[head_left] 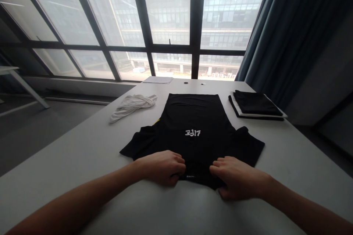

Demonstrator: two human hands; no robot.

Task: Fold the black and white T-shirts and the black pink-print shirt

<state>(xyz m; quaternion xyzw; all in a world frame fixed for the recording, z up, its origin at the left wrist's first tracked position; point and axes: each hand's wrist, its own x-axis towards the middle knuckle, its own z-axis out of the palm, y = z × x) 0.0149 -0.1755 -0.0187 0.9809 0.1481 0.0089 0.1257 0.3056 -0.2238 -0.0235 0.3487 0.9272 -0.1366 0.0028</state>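
Observation:
A black T-shirt (193, 114) lies spread on the white table, its collar toward me and its hem toward the window. White lettering on it appears upside down from here. My left hand (167, 167) is closed on the shirt near the left side of the collar. On the collar's other side, my right hand (238, 178) grips the fabric with curled fingers. The two sleeves stick out to the left and right, and a bit of yellow shows at the shirt's left edge.
A crumpled white garment (134, 106) lies left of the shirt. To the right sits a folded stack of black and white clothes (256, 103). Papers (157, 80) rest at the far edge of the table (82, 158). Windows and a dark curtain (286, 33) stand behind.

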